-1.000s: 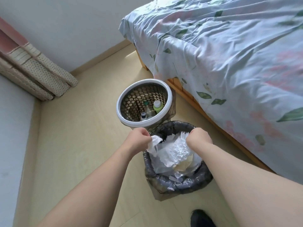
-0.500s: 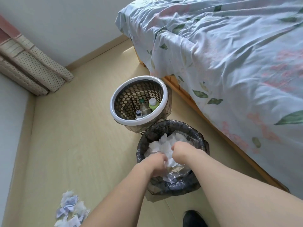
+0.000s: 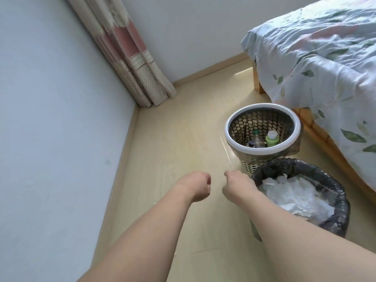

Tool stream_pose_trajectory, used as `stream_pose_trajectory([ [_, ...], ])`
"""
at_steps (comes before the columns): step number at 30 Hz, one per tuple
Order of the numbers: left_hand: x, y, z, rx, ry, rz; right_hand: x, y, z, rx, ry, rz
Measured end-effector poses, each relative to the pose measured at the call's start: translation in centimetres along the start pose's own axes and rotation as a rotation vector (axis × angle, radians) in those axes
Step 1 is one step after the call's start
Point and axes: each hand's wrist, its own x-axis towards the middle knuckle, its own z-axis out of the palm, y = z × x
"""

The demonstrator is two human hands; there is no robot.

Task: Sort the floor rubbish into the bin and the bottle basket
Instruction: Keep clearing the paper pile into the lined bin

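Both hands hang over the pale wooden floor (image 3: 166, 143), just left of the bin (image 3: 337, 202), and neither carries anything. The left hand (image 3: 198, 187) is curled into a loose fist, knuckles turned away from the camera, with nothing between the fingers. The right hand (image 3: 236, 184) is also curled with its fingers tucked under, empty as far as the view shows, and its forearm passes over the near left rim of the bin. The bin is lined with a black bag and is filled close to the rim with crumpled white paper and plastic (image 3: 293, 194). Directly behind it, touching or almost touching, stands the bottle basket (image 3: 230, 129), a perforated tub with a broad white rim. Inside it stand a green bottle with a white cap (image 3: 272, 138), a clear bottle with a green cap (image 3: 256, 137) and a smaller dark-capped bottle (image 3: 251, 143), all upright near the front wall. To the right of both containers runs a wooden-framed bed (image 3: 317, 139) covered by a pale blue sheet printed with leaves (image 3: 317, 64). A patterned curtain (image 3: 130, 58) hangs in the far corner and reaches the floor.
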Motion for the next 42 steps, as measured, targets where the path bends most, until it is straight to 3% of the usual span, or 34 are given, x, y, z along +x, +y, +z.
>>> stream_pose_trajectory([
  [11, -15.7, -20.0, -1.6, -0.056, 0.032, -0.344, -4.7, -18.5, 6.8, -0.104, -0.052, -0.365],
  [20, -18.0, -32.4, 8.6, -0.277, -0.083, -0.500, -1.9, -27.2, 17.6, -0.244, -0.192, -0.469],
  [29, -13.5, -39.2, 27.5, -0.635, -0.182, -0.603, 2.8, -23.3, 31.7, -0.426, -0.407, -0.393],
  [33, -10.9, -39.1, 34.0, -0.822, -0.099, -0.616, 4.1, -20.3, 36.0, -0.507, -0.392, -0.432],
  [37, -8.7, -38.0, 38.9, -0.673, -0.018, -0.490, 4.1, -18.3, 40.0, -0.615, -0.380, -0.581],
  [42, -8.9, -37.0, 43.2, -0.477, 0.183, -0.462, 3.7, -17.2, 43.8, -0.605, -0.408, -0.562],
])
